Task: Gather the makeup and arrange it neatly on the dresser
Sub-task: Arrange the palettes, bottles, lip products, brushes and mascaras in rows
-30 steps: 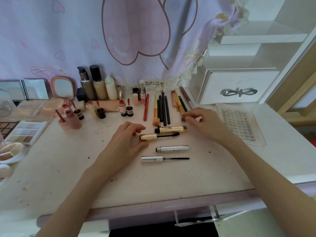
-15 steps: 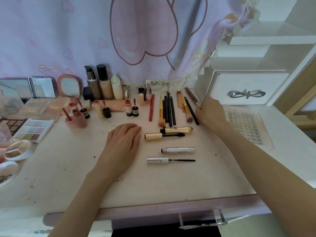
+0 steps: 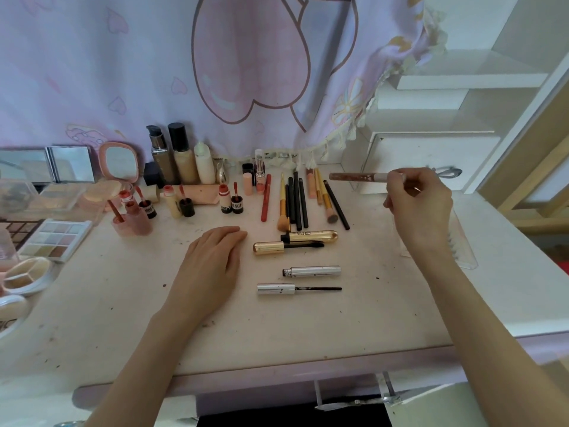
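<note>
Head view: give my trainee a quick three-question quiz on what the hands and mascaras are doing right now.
1. True or false: the left hand holds a brush.
2. What does the right hand have in its grip? A) silver tube B) brown pencil C) compact
3. How many mascara wands lie out of their tubes on the dresser?

Key:
1. False; it rests flat, holding nothing.
2. B, the brown pencil, lifted level.
3. Two: the gold wand and the silver wand.
</note>
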Demonstrator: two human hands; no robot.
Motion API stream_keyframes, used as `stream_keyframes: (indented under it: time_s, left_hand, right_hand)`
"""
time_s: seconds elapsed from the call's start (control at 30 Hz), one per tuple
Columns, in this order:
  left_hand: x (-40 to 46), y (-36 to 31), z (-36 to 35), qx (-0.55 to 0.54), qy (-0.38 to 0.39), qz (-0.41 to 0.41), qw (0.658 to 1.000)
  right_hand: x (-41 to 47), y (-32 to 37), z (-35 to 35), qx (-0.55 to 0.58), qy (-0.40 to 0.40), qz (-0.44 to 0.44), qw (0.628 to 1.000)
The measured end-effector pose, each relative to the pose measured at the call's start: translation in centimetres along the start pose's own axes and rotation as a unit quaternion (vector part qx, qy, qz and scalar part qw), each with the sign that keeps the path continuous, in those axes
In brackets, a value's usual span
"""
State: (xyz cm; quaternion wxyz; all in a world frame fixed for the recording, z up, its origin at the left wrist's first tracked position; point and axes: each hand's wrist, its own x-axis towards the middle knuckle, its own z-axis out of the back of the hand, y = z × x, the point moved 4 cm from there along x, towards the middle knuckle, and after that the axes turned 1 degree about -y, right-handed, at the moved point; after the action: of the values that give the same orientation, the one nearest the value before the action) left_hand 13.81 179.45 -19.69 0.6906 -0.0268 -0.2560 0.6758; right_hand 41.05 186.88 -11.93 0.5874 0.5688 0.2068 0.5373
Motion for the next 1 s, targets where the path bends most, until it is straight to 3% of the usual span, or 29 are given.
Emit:
stream_keyframes:
  time_s: [0.13,0.2,0.33,0.43,0.6,0.77,0.87,1.0]
  left_hand:
    - [0.2,-1.0,1.6,-0.093,-0.053,0.05,0.993]
    - [0.5,-2.7,3.2,-0.119,-0.099,0.029,0.988]
    - [2.1,-6.6,6.2,-0.045,-0.126,-0.07,0.989]
    - [2.7,-8.4,8.1,-0.024,-0.15,-0.07,0.986]
    - [2.2,-8.1,9.6,-0.057,-0.14,-0.064,0.986]
    - [2.3,-5.8,10.8,-0.143,-0.064,-0.058,0.986]
    - [2.6,-4.3,11.6,-0.139,-0.058,-0.066,0.986]
    - [2.8,-3.4,12.1,-0.106,-0.045,-0.073,0.991]
  right_hand:
    - [-1.3,2.1,-0.4,0.139,0.052,-0.02,0.989]
    - [-1.9,3.3,-1.3,0.21,0.102,-0.044,0.971]
    - [-3.0,6.0,-3.3,0.288,0.197,-0.089,0.933]
    - [-3.7,8.0,-4.3,0.327,0.23,-0.118,0.909]
    - [-4.2,10.8,-4.6,0.232,0.243,-0.026,0.941]
    - [-4.9,12.2,-5.5,0.207,0.288,0.058,0.933]
    - [-5.2,12.4,-6.9,0.158,0.328,0.041,0.931]
    - [-5.0,13.3,-8.7,0.106,0.3,0.008,0.948]
